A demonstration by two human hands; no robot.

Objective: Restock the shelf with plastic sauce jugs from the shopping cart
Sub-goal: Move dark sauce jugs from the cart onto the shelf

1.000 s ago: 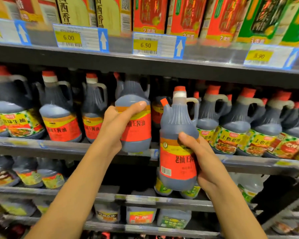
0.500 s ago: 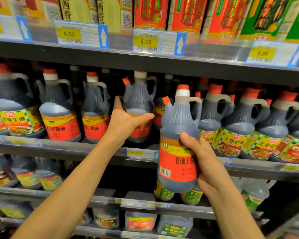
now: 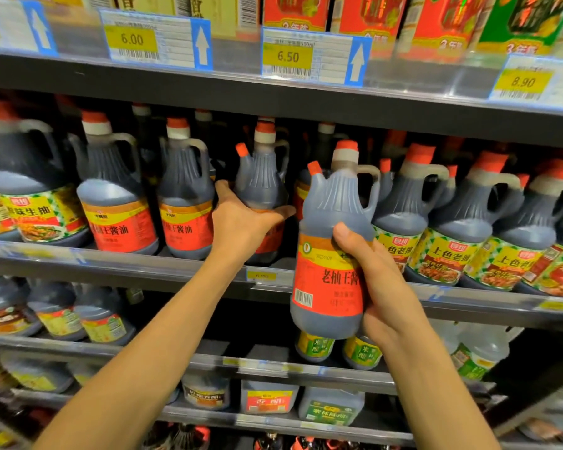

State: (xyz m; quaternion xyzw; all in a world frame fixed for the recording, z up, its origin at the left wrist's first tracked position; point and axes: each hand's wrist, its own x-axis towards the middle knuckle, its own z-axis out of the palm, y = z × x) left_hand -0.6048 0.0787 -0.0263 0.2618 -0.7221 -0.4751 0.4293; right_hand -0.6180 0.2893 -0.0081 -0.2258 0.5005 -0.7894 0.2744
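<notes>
Seating jug (image 3: 260, 190) on shelf (image 3: 117, 259) mid-frame with left hand (image 3: 241, 222), fingers wrapping its body; right hand (image 3: 381, 287) gripping second jug (image 3: 332, 254); we are aiming it beside, label outward.

Held jug (image 3: 333, 222): dark brown sauce, red-orange cap, red-and-yellow label. Neighbouring jugs (image 3: 436, 228): green-checked labels, apparently. Price tags (image 3: 288, 56): yellow, blue-edged.

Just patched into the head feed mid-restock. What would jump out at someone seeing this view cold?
Centre frame, the right hand holds a dark sauce jug with a red label in the air in front of the middle shelf. Beside it, the left hand grips a matching jug standing on that shelf in a row of orange-capped jugs. Above run yellow price tags, 6.00, 6.50 and 8.90.
</notes>
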